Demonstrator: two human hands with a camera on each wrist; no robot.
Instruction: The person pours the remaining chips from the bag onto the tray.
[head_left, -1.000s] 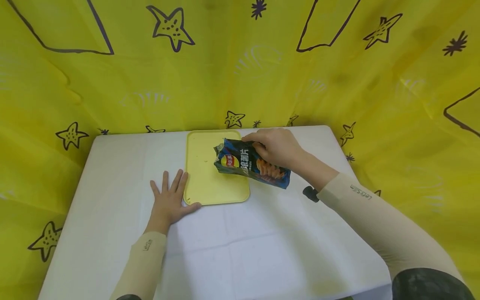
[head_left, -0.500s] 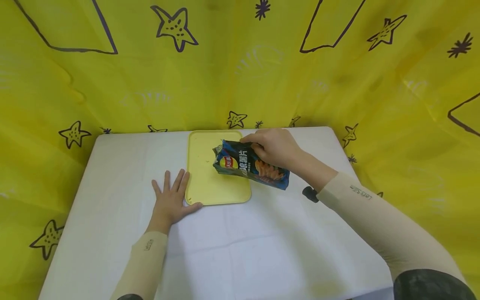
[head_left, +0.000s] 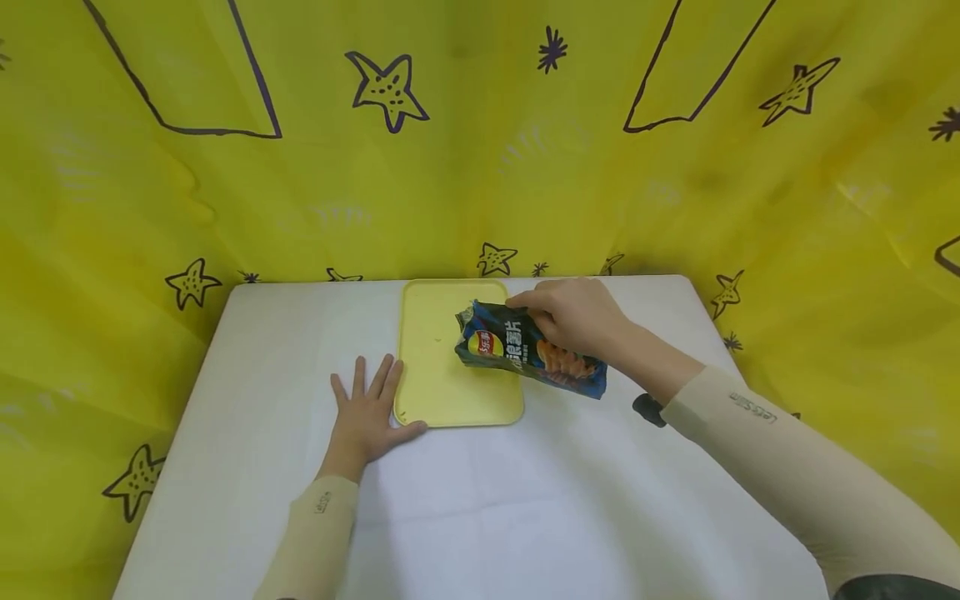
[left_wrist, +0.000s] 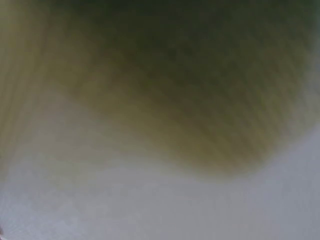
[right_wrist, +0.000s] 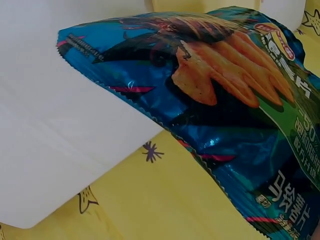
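Observation:
A blue and dark green bag of potato chips (head_left: 491, 337) is held tilted above the right part of a yellow tray (head_left: 450, 400), its torn end toward the left. My right hand (head_left: 577, 312) grips the bag by its upper edge. Close up in the right wrist view, the chip bag (right_wrist: 200, 90) shows its printed chips and a crimped edge. My left hand (head_left: 367, 421) lies with fingers spread on the white table, its thumb and fingers touching the tray's left edge and corner. Small crumbs lie on the tray. The left wrist view is blurred by a sleeve (left_wrist: 225, 115).
A white cloth covers the table (head_left: 465, 517). Behind and at both sides hangs a yellow curtain (head_left: 465, 167) with drawn starfish. By the right wrist sits a small black object (head_left: 648, 410).
The whole head view has shifted, so everything sits lower and further right. Both hands, the chip bag and the tray keep about the same places relative to each other.

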